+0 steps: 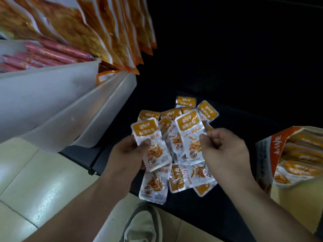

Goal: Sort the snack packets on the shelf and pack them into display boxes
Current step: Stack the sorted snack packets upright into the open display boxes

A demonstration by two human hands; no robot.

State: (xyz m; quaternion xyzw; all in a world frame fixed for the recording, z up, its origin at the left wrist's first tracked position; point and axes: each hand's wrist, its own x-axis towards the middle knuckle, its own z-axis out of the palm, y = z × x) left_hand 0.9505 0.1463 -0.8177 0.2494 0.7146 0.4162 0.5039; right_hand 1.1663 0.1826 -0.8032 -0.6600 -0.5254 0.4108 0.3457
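Down on the dark lower shelf (pixel 201 217), a loose pile of snack packets (pixel 180 180) is spread out. One packet (pixel 157 154) is pinched by the left hand (pixel 129 154), thumb on top, and a second packet (pixel 188 130) is nipped at its edge by the right hand (pixel 225 149). Both are held label-up and side by side, probably so they can be squared into a neat stack. A torn-open display box (pixel 264 154), partly filled, is parked off to the right, handy for loading.

Shop aisle, hanging rows of orange snack bags (pixel 111 32), sausage-filled shelf bins (pixel 52 88), tiled floor (pixel 35 180)
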